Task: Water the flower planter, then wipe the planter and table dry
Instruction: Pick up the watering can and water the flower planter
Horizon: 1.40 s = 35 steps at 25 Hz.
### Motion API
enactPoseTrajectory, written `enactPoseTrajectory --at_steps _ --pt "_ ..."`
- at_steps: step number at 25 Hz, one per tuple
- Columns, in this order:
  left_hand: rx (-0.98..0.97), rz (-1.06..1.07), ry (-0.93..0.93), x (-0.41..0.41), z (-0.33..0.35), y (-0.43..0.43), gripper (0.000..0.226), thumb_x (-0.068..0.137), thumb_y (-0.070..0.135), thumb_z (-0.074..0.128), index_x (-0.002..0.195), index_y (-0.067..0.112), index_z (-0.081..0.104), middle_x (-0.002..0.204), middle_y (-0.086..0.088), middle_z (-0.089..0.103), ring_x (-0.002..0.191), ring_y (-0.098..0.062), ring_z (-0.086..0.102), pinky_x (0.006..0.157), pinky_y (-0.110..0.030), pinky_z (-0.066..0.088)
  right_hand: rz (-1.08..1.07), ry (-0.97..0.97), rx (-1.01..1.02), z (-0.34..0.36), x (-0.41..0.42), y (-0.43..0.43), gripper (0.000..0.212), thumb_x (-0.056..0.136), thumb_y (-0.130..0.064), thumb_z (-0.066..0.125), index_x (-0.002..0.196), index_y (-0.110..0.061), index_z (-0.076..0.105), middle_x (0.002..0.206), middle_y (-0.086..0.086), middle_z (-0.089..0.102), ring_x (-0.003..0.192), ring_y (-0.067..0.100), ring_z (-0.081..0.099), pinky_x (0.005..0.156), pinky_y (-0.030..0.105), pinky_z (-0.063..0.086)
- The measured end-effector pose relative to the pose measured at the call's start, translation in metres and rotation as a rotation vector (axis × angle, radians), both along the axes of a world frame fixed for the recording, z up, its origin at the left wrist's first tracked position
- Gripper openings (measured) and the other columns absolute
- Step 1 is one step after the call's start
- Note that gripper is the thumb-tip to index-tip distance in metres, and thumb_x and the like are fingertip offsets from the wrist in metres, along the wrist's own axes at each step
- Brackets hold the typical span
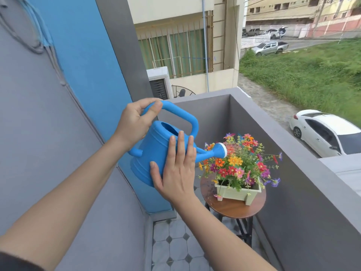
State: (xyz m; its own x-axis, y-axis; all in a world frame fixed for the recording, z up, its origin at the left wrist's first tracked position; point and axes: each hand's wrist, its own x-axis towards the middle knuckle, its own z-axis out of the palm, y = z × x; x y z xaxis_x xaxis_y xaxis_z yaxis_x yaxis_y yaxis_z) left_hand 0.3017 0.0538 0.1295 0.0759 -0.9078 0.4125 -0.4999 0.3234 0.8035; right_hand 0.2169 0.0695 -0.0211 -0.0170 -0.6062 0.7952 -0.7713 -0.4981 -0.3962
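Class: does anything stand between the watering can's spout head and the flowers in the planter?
Nothing visible does. The blue plastic watering can, tilted by both hands, has its white-faced spout head right above the colourful flowers, spraying straight onto them.

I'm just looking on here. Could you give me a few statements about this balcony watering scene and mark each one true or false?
1. The left hand grips the handle of the blue watering can. True.
2. The right hand holds a cloth. False: it lies flat against the side of the can, and no cloth is in view.
3. Water is spraying from the spout rose onto the flowers. True.
4. The planter stands on the tiled floor. False: it sits on a round wooden table.
5. The planter is dark red. False: it is pale green.
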Motion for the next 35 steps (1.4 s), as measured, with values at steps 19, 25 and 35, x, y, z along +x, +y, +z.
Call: enactPoseTrajectory --at_steps 19,25,35 --pt "0.093 -0.052 -0.077 -0.008 0.024 -0.012 0.017 0.096 0.027 0.051 0.098 0.025 0.068 0.036 0.011 0.026 0.030 -0.006 0.020 0.033 -0.012 0.021 0.059 -0.096 0.073 0.019 0.003 0.005 0.074 0.090 -0.049 0.040 0.146 -0.007 0.017 0.155 0.014 0.013 0.146 0.036 0.006 0.117 0.046 0.010" --pt "0.086 -0.106 -0.007 -0.018 0.036 -0.015 0.018 0.097 0.026 0.049 0.094 0.027 0.067 0.039 0.012 0.024 0.031 -0.007 0.017 0.034 -0.013 0.017 0.036 -0.103 0.052 0.034 -0.007 -0.002 0.072 0.088 -0.047 0.041 0.146 -0.010 0.020 0.155 0.011 0.014 0.146 0.036 0.006 0.117 0.044 0.006" --pt "0.141 -0.139 -0.028 -0.020 0.048 -0.002 0.020 0.096 0.025 0.050 0.087 0.027 0.067 0.038 0.011 0.026 0.031 -0.006 0.017 0.032 -0.011 0.016 0.061 -0.128 0.090 0.040 -0.004 0.019 0.075 0.089 -0.048 0.041 0.148 -0.010 0.015 0.157 0.009 0.011 0.147 0.032 0.001 0.118 0.040 0.000"
